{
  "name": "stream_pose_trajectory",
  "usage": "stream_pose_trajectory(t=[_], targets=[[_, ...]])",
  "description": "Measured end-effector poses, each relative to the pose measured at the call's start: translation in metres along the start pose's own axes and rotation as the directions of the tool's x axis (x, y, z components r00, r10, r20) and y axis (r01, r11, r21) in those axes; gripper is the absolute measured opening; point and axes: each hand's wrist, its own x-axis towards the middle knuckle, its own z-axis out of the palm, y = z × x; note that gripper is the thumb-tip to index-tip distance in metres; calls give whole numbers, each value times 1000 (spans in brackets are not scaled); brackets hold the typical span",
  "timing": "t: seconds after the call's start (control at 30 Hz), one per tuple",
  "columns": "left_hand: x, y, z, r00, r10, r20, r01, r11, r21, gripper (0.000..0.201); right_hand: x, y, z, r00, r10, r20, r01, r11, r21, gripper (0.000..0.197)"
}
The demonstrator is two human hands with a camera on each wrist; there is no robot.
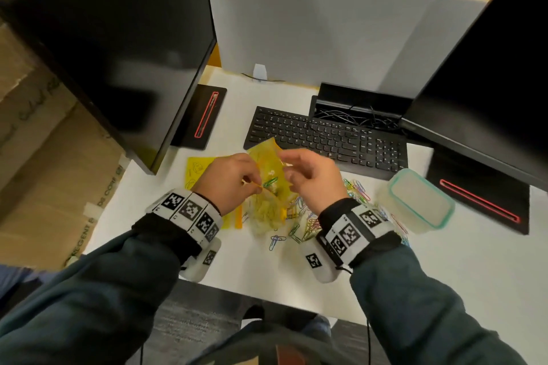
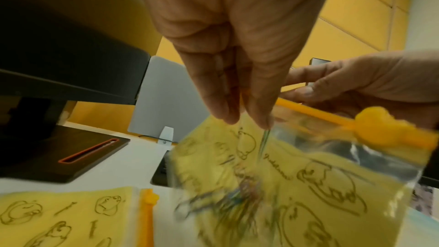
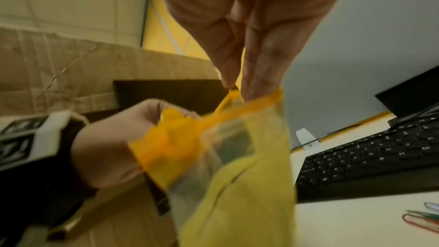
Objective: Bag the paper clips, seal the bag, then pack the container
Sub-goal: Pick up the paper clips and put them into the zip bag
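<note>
Zip bag (image 1: 267, 163) over the worktop (image 1: 255, 264).
My right fingers (image 3: 261, 67) pinched its rim; my left fingers (image 2: 259, 100) pinched a green clip (image 1: 270, 181).
</note>
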Motion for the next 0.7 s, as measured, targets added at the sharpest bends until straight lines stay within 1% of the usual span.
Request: stream_pose_trajectory(t=[0.07, 0.1, 0.13, 0.17, 0.2, 0.23, 0.27, 0.3, 0.33, 0.37, 0.4, 0.47, 0.57, 0.63, 0.7], targets=[[-1, -3, -5, 1000, -28, -14, 28, 999, 21, 6, 3, 0, -6, 993, 38, -115, -26, 994, 104, 36], [-2, -6, -9, 999, -40, -21, 41, 999, 28, 5, 4, 6, -7, 986, 62, -152, -52, 996, 68, 34], [-2, -9, -14, 998, -50, -28, 51, 998, 37, 5, 6, 14, -5, 987, 71, -143, -81, 995, -65, 32], [-3, -12, -19, 998, -57, -32, 58, 997, 47, 5, 5, 24, -1, 995, 84, -60, -97, 958, -271, 30], [-4, -15, -24, 997, -62, -34, 64, 996, 58, 6, 3, 34, 7, 989, 116, 87, -62, 880, -472, 31], [-5, -18, -28, 997, -67, -35, 69, 995, 71, 6, 0, 44, 18, 955, 154, 255, 34, 794, -607, 35], [-5, -20, -32, 997, -71, -37, 74, 993, 87, 7, -3, 53, 30, 895, 184, 406, 155, 725, -671, 45], [-6, -22, -35, 996, -79, -40, 83, 991, 102, 7, -4, 60, 42, 830, 205, 519, 265, 673, -691, 57], [-6, -24, -37, 995, -87, -43, 91, 990, 110, 7, -5, 66, 52, 781, 217, 585, 349, 625, -698, 68], [-7, -25, -38, 995, -91, -44, 95, 989, 114, 7, -4, 70, 59, 753, 228, 618, 407, 576, -709, 74], [-7, -26, -39, 995, -92, -40, 96, 989, 115, 7, -4, 73, 64, 737, 234, 634, 449, 532, -718, 76], [-9, -29, -40, 995, -93, -27, 96, 989, 113, 8, -5, 77, 67, 715, 239, 657, 504, 475, -722, 69], [-12, -33, -40, 994, -107, -18, 108, 989, 103, 7, -9, 84, 59, 700, 149, 699, 591, 428, -683, 47], [-13, -34, -40, 993, -121, -14, 122, 988, 94, 7, -11, 88, 45, 702, 116, 702, 600, 434, -672, 39], [-14, -34, -37, 992, -123, 1, 122, 989, 84, 7, -15, 91, 30, 706, 153, 691, 565, 466, -680, 43]])
